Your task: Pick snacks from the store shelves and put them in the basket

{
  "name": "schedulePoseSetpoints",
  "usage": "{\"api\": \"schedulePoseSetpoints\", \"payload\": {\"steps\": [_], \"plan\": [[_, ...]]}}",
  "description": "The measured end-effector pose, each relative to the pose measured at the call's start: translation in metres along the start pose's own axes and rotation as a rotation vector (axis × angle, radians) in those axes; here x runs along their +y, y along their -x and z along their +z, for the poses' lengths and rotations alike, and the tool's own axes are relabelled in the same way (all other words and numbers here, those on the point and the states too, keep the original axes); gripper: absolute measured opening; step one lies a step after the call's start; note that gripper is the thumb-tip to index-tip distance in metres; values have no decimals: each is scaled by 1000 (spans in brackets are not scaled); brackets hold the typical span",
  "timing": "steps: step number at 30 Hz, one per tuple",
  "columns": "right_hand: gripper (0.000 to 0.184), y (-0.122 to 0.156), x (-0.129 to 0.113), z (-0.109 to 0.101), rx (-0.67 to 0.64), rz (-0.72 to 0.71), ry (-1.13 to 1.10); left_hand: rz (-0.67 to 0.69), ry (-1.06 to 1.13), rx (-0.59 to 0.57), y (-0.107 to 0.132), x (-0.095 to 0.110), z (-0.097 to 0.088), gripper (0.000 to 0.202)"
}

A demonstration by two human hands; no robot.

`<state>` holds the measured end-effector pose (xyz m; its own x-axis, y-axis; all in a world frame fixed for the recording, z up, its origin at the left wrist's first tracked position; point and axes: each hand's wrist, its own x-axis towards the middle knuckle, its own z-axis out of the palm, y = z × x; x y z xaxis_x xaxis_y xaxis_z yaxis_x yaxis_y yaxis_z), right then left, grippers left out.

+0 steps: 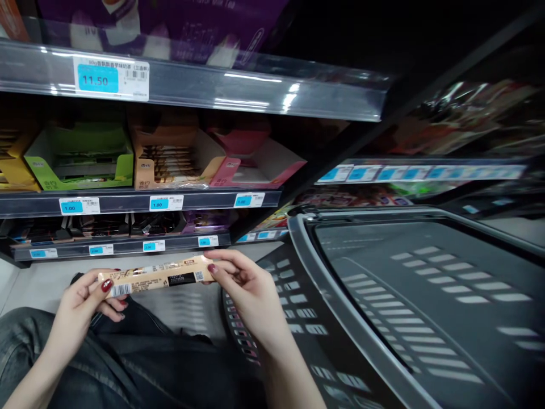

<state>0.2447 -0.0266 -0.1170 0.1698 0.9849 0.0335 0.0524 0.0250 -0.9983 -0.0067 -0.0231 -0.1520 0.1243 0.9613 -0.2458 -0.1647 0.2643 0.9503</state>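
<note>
A long, thin tan snack bar (156,275) with a barcode and small print is held level in front of the shelves. My left hand (85,307) pinches its left end. My right hand (244,287) pinches its right end between thumb and fingers. Both hands have dark red nails. The bar hovers above my knees in dark jeans (128,363). Directly to the right of my right hand is a dark plastic shopping basket (306,250), its inside showing nothing but slotted walls.
Store shelves (140,199) fill the left, with blue price tags along their edges. Open display boxes stand there: green (80,156), tan (170,156) and pink (255,162). Purple packs (191,23) sit on the top shelf. More shelving (426,170) runs away at the right.
</note>
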Motion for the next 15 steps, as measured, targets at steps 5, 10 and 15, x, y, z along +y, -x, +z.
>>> {"api": "schedulePoseSetpoints", "payload": {"steps": [5,10,15], "plan": [[25,-2,2,-8,-65,-8,38,66,-56,72,1,-2,3,26],[4,-4,4,-18,-142,-258,58,598,-233,128,9,-9,-11,14],[13,-5,6,-23,-172,-530,-22,1054,-404,-121,10,-9,-23,20]]}}
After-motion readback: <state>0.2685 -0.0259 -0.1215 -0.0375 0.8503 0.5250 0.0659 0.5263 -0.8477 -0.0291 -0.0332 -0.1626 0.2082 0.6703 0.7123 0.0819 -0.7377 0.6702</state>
